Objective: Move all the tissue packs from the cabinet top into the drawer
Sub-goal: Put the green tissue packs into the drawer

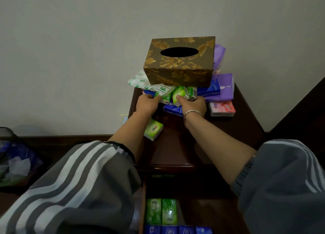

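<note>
The dark wooden cabinet top [175, 145] is seen set against a pale wall [70, 57], and below its front edge the drawer [202, 189] is pulled wide open. Grey striped sleeves [70, 181] are bunched up on both arms. At the back of the top, a gold-patterned tissue box [179, 70] is perched on a heap of packs: a white-and-green soft pack [137, 80] is pinned under its left end, and purple packs [223, 87] are stacked at its right. Just in front of the box, a cluster of green packs [181, 94] is gripped from both sides. The left hand [146, 105] is curled onto its left end, and the right hand [194, 104] is wrapped round its right end, thumb laid on top. A blue pack [171, 108] is lying under that cluster. A pink pack [222, 108] is set near the right edge, and a lone green pack [153, 129] is lying beside the left forearm. Inside the drawer, green drawer packs [161, 211] are lined up side by side, with blue drawer packs [175, 229] rowed in front. A silver bangle [191, 112] is worn on the right wrist.
</note>
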Demonstrator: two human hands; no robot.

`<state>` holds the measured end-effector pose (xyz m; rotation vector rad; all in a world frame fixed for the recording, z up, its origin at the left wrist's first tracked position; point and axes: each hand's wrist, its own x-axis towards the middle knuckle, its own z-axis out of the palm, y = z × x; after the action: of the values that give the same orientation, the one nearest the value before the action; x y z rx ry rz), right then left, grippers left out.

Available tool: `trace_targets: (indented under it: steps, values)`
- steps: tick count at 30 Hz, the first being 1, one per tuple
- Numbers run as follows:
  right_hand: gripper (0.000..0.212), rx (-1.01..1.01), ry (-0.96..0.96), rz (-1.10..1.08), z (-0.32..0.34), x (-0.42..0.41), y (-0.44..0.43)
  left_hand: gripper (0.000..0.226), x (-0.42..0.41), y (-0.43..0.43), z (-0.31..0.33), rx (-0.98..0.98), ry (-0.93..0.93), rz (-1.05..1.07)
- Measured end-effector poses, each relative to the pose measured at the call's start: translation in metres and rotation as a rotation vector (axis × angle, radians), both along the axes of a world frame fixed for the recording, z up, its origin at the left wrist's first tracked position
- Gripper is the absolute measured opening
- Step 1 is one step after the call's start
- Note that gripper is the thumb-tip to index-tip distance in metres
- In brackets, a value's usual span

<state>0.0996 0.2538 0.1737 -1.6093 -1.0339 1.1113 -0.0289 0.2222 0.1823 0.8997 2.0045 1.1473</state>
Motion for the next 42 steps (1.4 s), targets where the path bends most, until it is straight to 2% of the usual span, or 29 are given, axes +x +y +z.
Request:
trace_targets:
  steps: [5, 9, 14, 24, 29, 33, 34, 36, 39, 42]
  values:
    - [0.04, 0.023, 0.041, -0.034, -0.002, 0.004, -0.001, 0.013, 0.005, -0.001, 0.006, 0.049, -0.254, 0.059]
    - [0.04, 0.019, 0.037, -0.03, 0.003, 0.014, -0.003, 0.009, 0.001, -0.013, 0.017, 0.044, -0.349, 0.104]
    - [0.044, -0.001, 0.015, 0.008, 0.006, 0.033, -0.011, 0.019, -0.001, -0.036, 0.024, 0.014, -0.317, 0.168]
    - [0.048, -0.056, 0.037, 0.037, 0.02, 0.05, -0.036, 0.014, 0.006, -0.072, 0.021, -0.035, -0.251, 0.161]
    - [0.016, -0.037, 0.093, 0.009, 0.029, 0.064, -0.04, 0.017, 0.008, -0.074, 0.023, -0.05, -0.159, 0.141]
    - [0.013, 0.017, 0.037, 0.005, 0.033, 0.082, -0.041, 0.023, 0.005, -0.079, 0.024, -0.049, -0.228, 0.157]
    - [0.017, 0.008, 0.044, 0.015, 0.033, 0.087, -0.041, 0.022, 0.004, -0.08, 0.024, -0.032, -0.259, 0.166]
    - [0.023, -0.038, 0.081, 0.03, 0.03, 0.096, -0.041, 0.022, 0.001, -0.083, 0.027, -0.006, -0.319, 0.194]
    - [0.015, -0.117, 0.185, 0.065, 0.024, 0.108, -0.046, 0.021, -0.004, -0.088, 0.029, -0.016, -0.354, 0.2]
    - [0.031, -0.185, 0.2, 0.102, 0.012, 0.117, -0.053, 0.012, -0.009, -0.096, 0.028, -0.066, -0.344, 0.171]
